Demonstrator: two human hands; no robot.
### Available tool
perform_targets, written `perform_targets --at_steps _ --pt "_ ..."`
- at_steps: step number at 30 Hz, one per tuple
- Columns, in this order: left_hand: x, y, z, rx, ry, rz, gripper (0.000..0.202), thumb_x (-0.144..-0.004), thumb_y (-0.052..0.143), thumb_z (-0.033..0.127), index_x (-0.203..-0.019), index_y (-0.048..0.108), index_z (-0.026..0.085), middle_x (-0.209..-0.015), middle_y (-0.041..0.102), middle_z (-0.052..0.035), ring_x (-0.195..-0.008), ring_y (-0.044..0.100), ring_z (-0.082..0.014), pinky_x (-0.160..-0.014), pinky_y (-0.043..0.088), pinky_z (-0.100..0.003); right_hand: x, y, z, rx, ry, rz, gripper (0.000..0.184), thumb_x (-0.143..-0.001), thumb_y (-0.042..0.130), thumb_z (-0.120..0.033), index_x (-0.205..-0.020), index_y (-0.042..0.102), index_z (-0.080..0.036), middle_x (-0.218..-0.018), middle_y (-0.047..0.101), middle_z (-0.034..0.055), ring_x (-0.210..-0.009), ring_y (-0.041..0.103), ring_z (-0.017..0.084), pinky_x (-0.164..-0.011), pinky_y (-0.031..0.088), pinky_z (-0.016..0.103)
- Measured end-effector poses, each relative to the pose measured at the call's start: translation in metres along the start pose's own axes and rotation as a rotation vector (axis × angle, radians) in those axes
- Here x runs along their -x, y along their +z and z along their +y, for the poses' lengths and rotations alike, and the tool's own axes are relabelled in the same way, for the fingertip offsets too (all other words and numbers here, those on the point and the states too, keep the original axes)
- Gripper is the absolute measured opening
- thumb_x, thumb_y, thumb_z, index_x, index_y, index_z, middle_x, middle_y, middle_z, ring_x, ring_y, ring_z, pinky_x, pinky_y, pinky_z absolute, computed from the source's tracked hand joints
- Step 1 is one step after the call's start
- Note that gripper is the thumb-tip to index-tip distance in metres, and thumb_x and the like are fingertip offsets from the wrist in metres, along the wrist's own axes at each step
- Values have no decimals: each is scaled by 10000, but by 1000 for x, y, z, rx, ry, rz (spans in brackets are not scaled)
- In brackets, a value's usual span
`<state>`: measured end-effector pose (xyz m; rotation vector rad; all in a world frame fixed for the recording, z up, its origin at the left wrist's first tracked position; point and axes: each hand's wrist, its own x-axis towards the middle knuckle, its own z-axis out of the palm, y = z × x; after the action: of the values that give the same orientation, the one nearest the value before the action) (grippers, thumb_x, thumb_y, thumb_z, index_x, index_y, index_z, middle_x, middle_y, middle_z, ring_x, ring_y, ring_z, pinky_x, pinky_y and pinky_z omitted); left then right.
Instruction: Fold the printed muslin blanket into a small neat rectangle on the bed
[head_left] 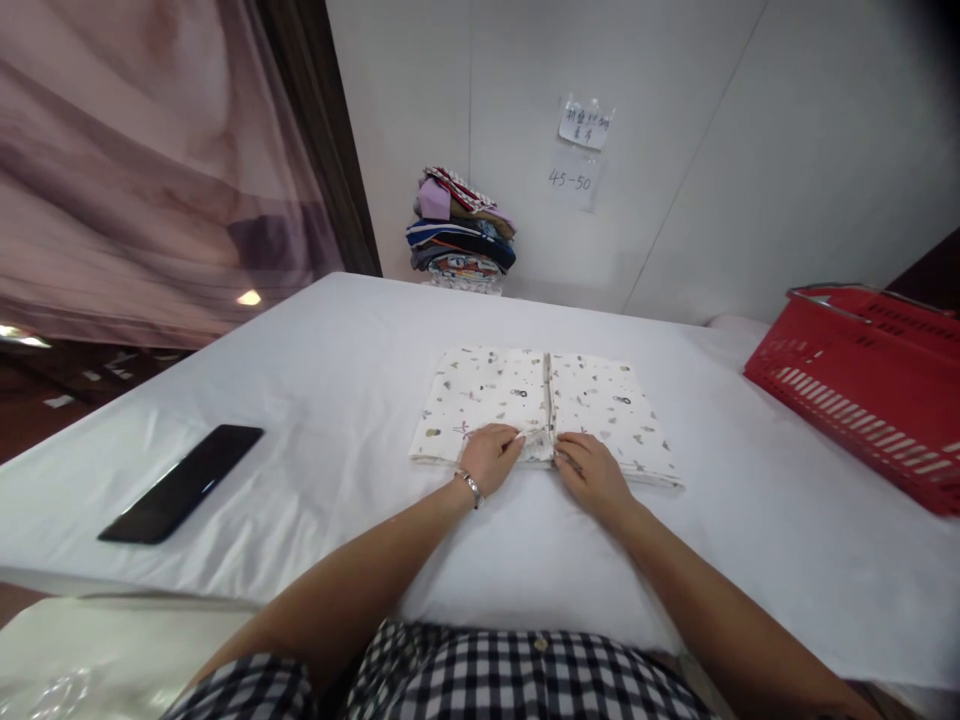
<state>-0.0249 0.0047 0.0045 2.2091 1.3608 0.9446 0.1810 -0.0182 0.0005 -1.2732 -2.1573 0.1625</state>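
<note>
A white cloth with a small scattered print point(487, 385) lies folded in layers on the white-covered table, its two halves meeting at a narrow gap near the middle. At the near edge, just left of that gap, my left hand point(491, 457) grips the cloth between thumb and fingers; a silver bracelet circles the wrist. Just right of the gap, my right hand point(592, 475) pinches the near edge of the other half. Both hands are closed and close together, and the fingertips partly cover the fabric they hold.
A dark flat phone-like slab point(182, 483) rests at the table's left. Folded clothes point(461, 235) are stacked against the wall at the far edge. A red plastic basket point(862, 390) stands at the right. Paper notes point(585, 125) hang on the wall, and a pink curtain point(142, 150) hangs at the left.
</note>
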Motion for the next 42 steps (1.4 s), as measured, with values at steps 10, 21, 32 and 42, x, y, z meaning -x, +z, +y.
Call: perform_targets --at_steps 10,21,32,42 --pt "4 1 -3 -7 34 -15 245 -845 452 314 -812 686 251 -932 666 6 -907 559 -158 -866 408 -337 -35 -1 1 -36 269 -217 244 -822 469 -327 -715 655 -211 -736 579 15 -702 539 143 -630 389 250" --pt "5 9 -5 -88 63 0 182 -733 630 404 -832 669 256 -949 651 -4 -927 541 -187 -832 383 -366 -31 7 1 -143 355 -171 186 -782 518 -313 -750 679 -224 -756 599 12 -729 551 154 -646 388 257" --pt "3 4 12 -28 119 33 188 -850 476 269 -787 651 235 -870 649 10 -851 542 -139 -815 358 -323 -27 9 -5 -252 330 -37 183 -777 477 -241 -666 616 -199 -705 576 -2 -711 527 137 -657 376 242" --pt "7 11 8 -228 263 -121 226 -882 424 285 -836 633 210 -881 627 -13 -882 501 -168 -794 355 -339 -29 8 -9 -135 310 -131 218 -808 491 -319 -656 586 -196 -714 560 -3 -731 504 135 -677 351 244"
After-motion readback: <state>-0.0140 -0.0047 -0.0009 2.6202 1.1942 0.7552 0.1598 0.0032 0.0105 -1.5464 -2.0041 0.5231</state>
